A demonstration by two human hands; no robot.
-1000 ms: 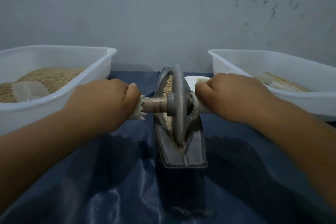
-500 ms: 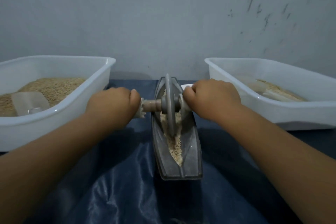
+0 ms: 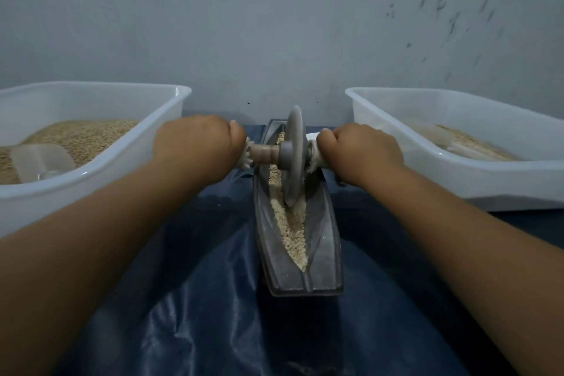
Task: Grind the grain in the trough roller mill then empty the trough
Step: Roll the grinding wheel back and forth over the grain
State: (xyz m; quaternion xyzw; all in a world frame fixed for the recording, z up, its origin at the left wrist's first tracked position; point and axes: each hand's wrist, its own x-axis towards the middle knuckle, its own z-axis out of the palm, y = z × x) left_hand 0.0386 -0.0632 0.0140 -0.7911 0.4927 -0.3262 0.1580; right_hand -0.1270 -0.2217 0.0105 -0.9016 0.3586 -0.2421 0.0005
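A grey boat-shaped trough [image 3: 323,241] lies lengthwise on the dark blue cloth, with crushed grain [image 3: 291,232] along its groove. A grey roller wheel [image 3: 293,159] stands upright in the far half of the trough on a wooden axle [image 3: 265,154]. My left hand [image 3: 195,146] grips the axle's left handle. My right hand [image 3: 360,152] grips the right handle. Both handles are mostly hidden inside my fists.
A white tub [image 3: 146,143] on the left holds whole grain and a clear scoop [image 3: 39,160]. A second white tub [image 3: 457,174] on the right holds a thin layer of ground grain. A grey wall stands close behind. Blue cloth [image 3: 213,299] covers the surface.
The wheel has rolled away from me along the trough, from its near end to its far half. Both hands travelled with it, uncovering crushed grain in the near part.
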